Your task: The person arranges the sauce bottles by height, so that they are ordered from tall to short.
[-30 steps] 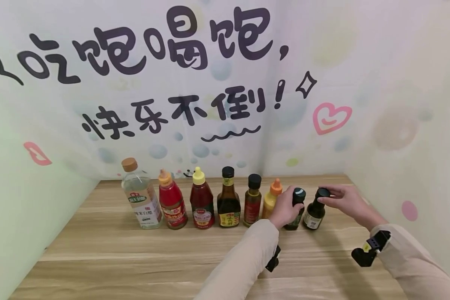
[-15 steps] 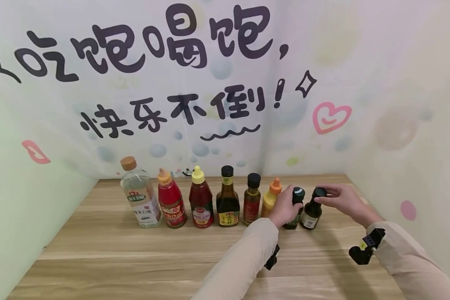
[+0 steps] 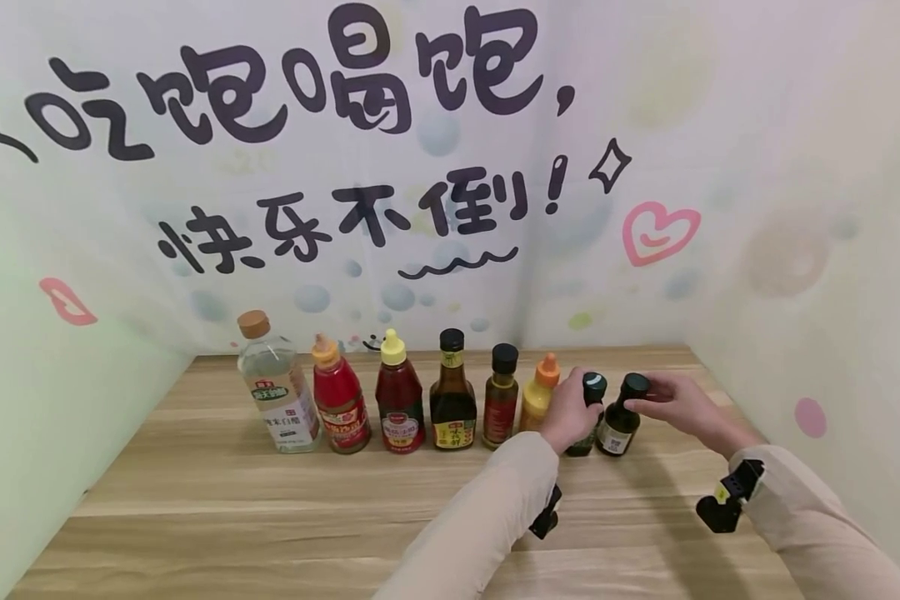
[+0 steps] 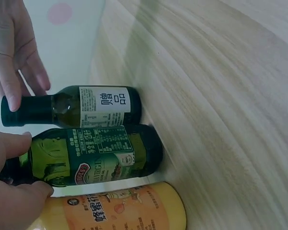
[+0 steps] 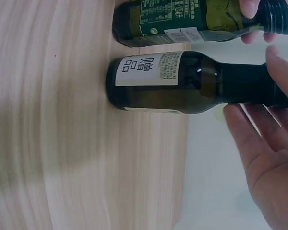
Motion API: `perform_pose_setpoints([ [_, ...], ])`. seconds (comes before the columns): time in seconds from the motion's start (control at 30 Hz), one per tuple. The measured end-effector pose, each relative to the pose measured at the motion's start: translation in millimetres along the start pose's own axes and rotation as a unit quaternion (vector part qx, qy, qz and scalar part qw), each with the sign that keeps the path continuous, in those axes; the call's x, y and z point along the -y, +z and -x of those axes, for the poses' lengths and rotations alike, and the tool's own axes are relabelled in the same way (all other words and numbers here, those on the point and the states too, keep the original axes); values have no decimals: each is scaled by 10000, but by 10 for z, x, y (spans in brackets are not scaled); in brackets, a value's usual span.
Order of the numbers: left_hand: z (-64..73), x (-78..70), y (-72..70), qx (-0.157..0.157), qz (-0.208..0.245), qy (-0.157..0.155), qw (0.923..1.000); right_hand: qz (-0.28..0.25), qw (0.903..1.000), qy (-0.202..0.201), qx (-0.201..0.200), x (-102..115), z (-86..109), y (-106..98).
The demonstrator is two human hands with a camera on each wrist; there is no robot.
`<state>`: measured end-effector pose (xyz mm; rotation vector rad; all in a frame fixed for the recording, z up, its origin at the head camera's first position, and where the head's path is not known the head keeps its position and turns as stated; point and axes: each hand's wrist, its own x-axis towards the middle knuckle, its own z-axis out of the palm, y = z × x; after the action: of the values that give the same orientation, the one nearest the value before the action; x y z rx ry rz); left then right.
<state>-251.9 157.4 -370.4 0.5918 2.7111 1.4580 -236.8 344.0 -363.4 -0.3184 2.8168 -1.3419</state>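
At the right end of a row of bottles, my left hand [image 3: 567, 414] grips a green olive oil bottle [image 4: 98, 153] near its neck, thumb on one side and fingers on the other. Just right of it stands a small dark sauce bottle [image 5: 153, 79] with a black cap and a white label. The thumb and fingers of my right hand [image 3: 686, 407] hold its neck and cap. Both bottles are upright on the wooden table [image 3: 292, 517], side by side with a narrow gap at their bases in the right wrist view. My left hand partly hides the olive oil bottle in the head view.
Left of my left hand stands a yellow squeeze bottle [image 3: 538, 400]. Further left are a black-capped bottle [image 3: 501, 408], a soy sauce bottle [image 3: 453, 408], two red squeeze bottles and a clear vinegar bottle [image 3: 277, 400]. A printed cloth [image 3: 450, 308] hangs behind.
My right hand has slid the dark sauce bottle slightly left, closer to the olive oil bottle. My left hand keeps its grip in nearly the same place.
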Motion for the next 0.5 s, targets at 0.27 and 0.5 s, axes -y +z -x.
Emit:
perform_pose_setpoints([
  [0.27,40,-23,36,110,296,-72,9995,188,9995,112,-212,12,80,-3],
  [0.5,106,-9,71,-348,611,124,9974,353,9976,-132,-588,-21,189,-36],
])
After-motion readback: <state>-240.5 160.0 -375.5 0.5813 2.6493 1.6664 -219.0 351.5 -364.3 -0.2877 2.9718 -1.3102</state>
